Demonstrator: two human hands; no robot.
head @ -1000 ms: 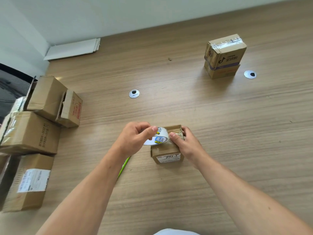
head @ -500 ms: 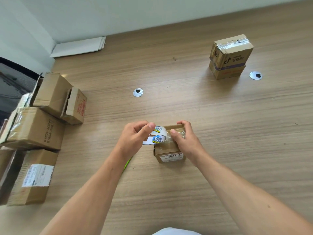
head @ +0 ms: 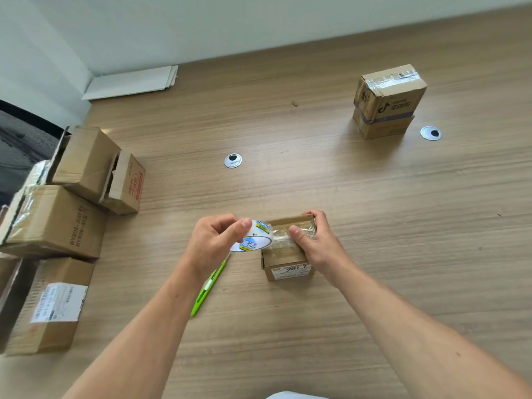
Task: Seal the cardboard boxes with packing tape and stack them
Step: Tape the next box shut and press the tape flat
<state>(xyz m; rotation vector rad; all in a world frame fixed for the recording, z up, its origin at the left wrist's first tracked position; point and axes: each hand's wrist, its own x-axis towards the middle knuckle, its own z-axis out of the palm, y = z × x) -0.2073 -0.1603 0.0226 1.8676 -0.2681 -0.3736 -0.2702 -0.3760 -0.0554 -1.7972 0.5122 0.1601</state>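
Cardboard small box (head: pixel 285 256) is sitting on the bench (head: pixel 374 226). Just left of it, the left hand (head: pixel 213 243) is gripping the tape roll (head: pixel 256 236) with curled fingers; the right hand (head: pixel 319 249) is curling its fingers round the box, thumb pressing tape on top.

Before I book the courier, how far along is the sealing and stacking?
Done: two stacked boxes far right, top one taped. In hand: the left hand holds the tape roll while the right hand presses tape onto the small box. To do: the boxes at the left edge, one with open flaps.
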